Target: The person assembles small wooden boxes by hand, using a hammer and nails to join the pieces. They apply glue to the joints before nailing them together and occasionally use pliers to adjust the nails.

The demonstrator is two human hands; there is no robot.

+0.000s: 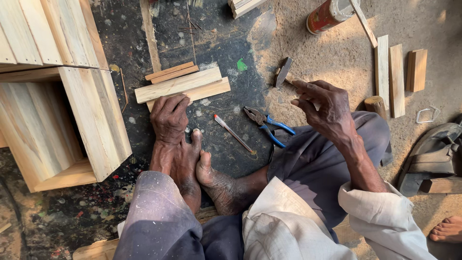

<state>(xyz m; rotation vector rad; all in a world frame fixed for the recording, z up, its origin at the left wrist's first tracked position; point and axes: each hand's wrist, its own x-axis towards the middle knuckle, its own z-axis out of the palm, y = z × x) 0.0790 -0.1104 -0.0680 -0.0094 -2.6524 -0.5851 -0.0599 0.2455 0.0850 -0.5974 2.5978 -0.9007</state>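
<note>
- the person sat on the floor [231, 58] with bare feet [202, 168] tucked right under the work; a dropped tool or a slat that kicked back could have struck the toes.
- the left hand [169, 118] lay flat, fingers pressed together, its grip pinching nothing, weighing down the near edge of the wooden slats [183, 84]; fingertips that close to the wood looked exposed to a stray blow.
- a red pencil [234, 133] and blue-handled pliers [267, 126] lay loose between the feet and the slats, easy to nudge under a heel.
- the right hand [322, 106] hung raised, fingers loosely curled around a hammer handle, though i could not tell how firm that grip was; the hammer head [283, 72] sat just beyond it, so a slack hold might have let it twist mid-swing.
- the slats lay stacked crookedly on a paint-flecked floor; held at one edge only, they could have slid or see-sawed.
- farther out, the open wooden box [72, 130] to the left, scrap blocks [397, 72] and a red can [329, 14] crowded the swing room.
</note>
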